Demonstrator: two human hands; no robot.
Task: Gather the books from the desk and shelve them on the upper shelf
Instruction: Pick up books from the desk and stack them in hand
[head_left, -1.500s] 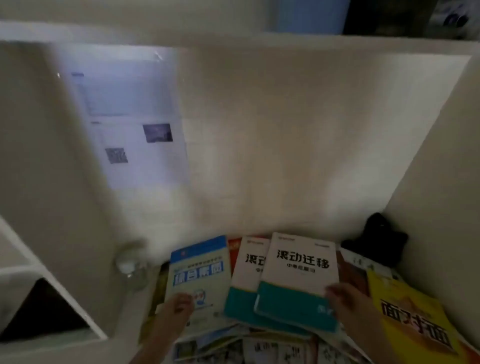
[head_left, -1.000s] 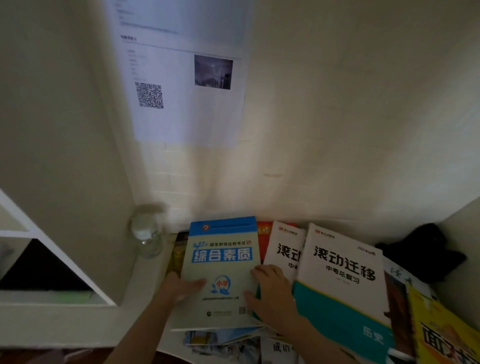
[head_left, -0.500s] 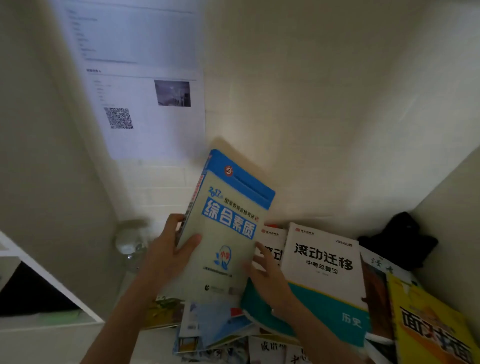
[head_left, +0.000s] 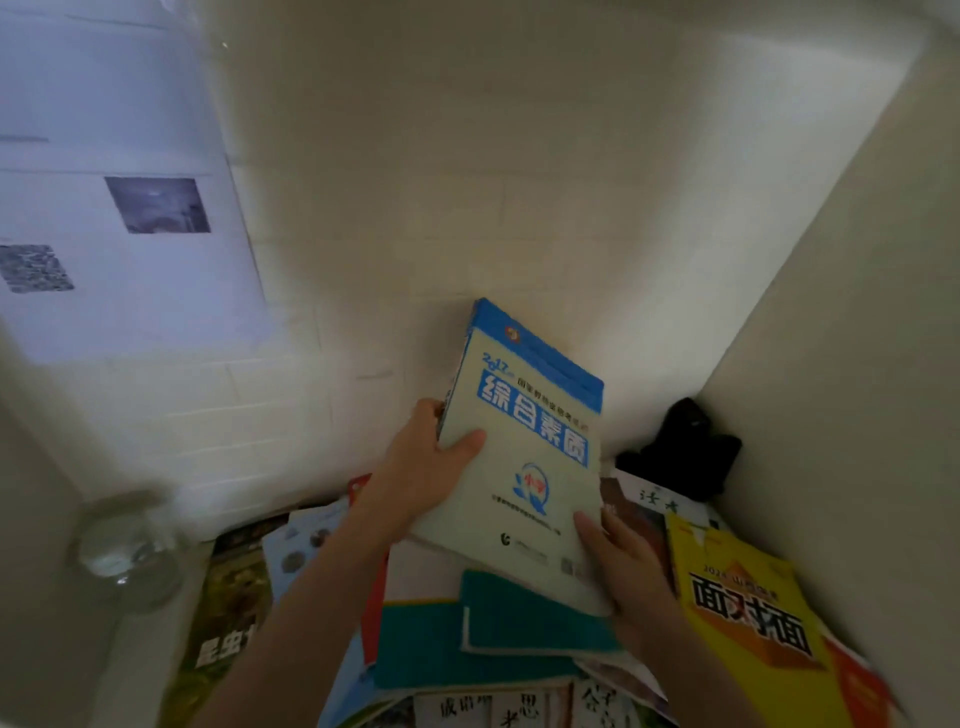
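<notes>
Shifted rightward, the blue book (head_left: 524, 457) (tilted) sits clamped between both hands' curled fingers (head_left: 462, 441).

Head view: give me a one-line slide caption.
Left hand and right hand hold the blue book tilted above the pile of books on the desk.

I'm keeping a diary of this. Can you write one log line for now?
step: lifting book | left hand: grips blue-topped book | right hand: holds its lower corner | other books: on desk
</notes>
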